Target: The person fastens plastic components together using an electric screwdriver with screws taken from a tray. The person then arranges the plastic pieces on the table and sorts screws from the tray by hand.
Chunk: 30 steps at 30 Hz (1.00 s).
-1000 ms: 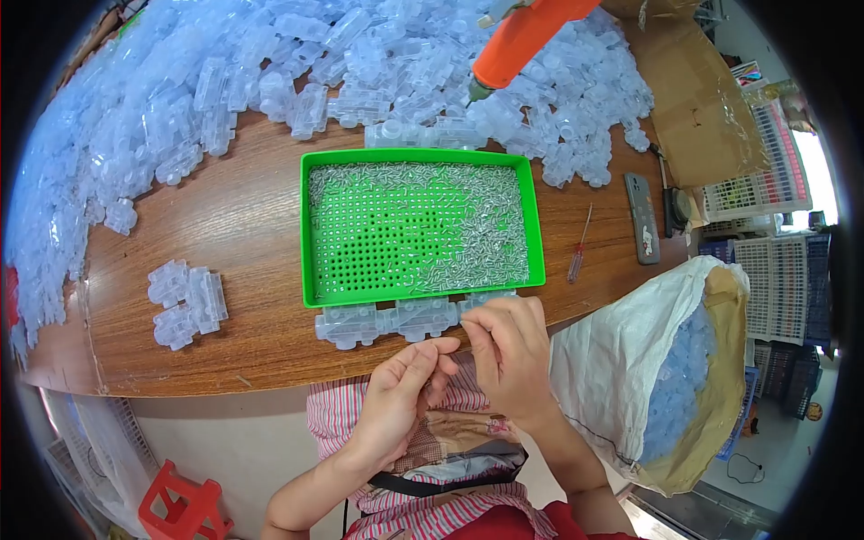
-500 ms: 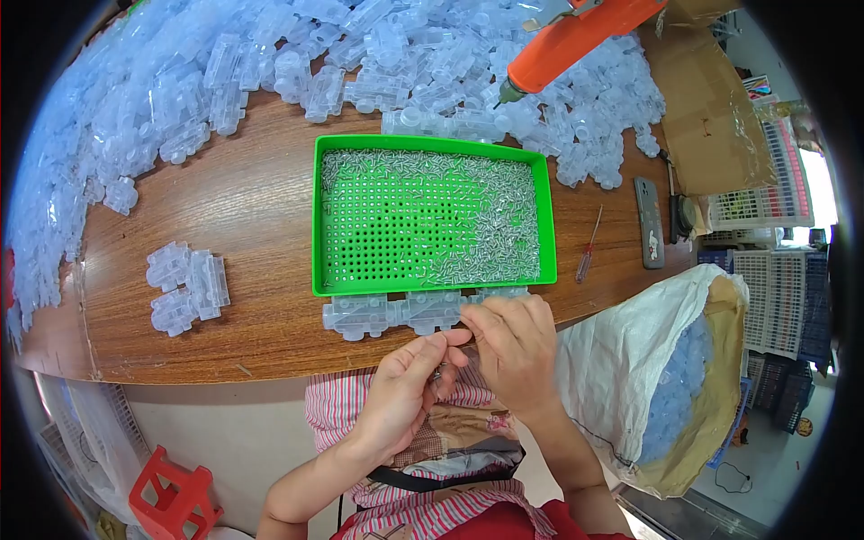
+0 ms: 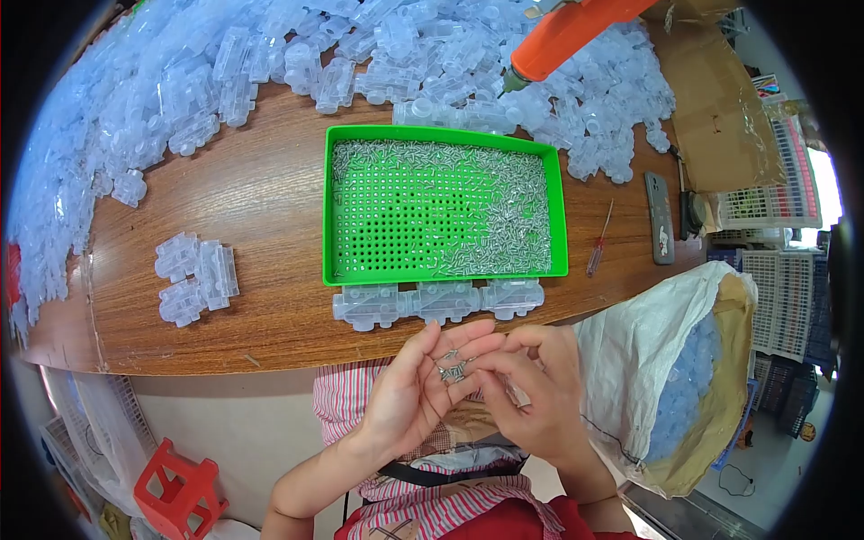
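My left hand (image 3: 423, 382) is palm up and cupped, holding a small heap of silver screws (image 3: 454, 369). My right hand (image 3: 535, 387) reaches in from the right, its thumb and forefinger bent close together at the edge of the heap; whatever is between those fingertips is too small to make out. Just beyond my hands, clear plastic parts (image 3: 447, 301) lie in a row along the front of a green perforated tray (image 3: 328, 216). Many more loose screws (image 3: 513, 229) cover the tray's back and right side.
A large pile of clear plastic parts (image 3: 207, 76) covers the table's back and left. A few more parts (image 3: 216, 274) lie at left. An orange power screwdriver (image 3: 576, 36) hangs above. At right are a screwdriver (image 3: 598, 252), a phone (image 3: 660, 220) and a white sack (image 3: 634, 333).
My left hand has opened out, showing the screws in its palm. My right hand has drawn back from the row of plastic parts to the left palm. The whole view has shifted slightly.
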### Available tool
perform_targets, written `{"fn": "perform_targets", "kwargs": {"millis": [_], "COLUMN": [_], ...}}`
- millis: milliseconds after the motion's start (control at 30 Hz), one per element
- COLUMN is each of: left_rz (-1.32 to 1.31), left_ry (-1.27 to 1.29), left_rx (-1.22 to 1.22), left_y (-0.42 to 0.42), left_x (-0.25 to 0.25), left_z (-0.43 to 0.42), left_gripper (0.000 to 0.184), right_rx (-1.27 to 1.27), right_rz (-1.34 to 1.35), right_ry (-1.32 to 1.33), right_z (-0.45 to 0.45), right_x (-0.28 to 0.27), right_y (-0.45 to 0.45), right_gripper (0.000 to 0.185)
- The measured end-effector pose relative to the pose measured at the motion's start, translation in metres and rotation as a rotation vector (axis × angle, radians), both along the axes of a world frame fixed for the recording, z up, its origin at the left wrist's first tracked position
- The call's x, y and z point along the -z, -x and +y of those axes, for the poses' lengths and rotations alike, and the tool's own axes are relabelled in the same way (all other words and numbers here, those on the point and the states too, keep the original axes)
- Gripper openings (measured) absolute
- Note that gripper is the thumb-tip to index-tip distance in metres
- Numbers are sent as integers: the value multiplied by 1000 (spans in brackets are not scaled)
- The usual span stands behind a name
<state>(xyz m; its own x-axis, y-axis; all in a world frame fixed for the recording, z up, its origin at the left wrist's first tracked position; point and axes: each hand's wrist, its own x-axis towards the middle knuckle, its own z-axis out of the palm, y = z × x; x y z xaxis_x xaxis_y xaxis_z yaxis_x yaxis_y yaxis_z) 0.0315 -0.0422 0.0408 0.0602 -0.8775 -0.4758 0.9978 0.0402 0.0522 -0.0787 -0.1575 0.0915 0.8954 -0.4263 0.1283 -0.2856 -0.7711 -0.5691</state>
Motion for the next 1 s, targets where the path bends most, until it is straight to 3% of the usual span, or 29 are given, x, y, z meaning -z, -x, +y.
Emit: {"fn": "perform_targets", "kwargs": {"millis": [367,567,1000], "left_rz": [-70,-61,-84], "left_ry": [0,-23,-52], "left_rx": [-31,-46,-67], "left_y": [4,7,10], "left_x": [-9,-6,-6], "left_z": [-3,-3,-4], "left_gripper": [53,50,50], "right_rx": [-30,-49,-67], "right_rz": [-18,-23,-13], "right_ry": [223,30,89], "right_z": [11,5,8], "right_x": [8,12,10], "right_y": [-4,-8,-6], "right_gripper": [24,18,17]}}
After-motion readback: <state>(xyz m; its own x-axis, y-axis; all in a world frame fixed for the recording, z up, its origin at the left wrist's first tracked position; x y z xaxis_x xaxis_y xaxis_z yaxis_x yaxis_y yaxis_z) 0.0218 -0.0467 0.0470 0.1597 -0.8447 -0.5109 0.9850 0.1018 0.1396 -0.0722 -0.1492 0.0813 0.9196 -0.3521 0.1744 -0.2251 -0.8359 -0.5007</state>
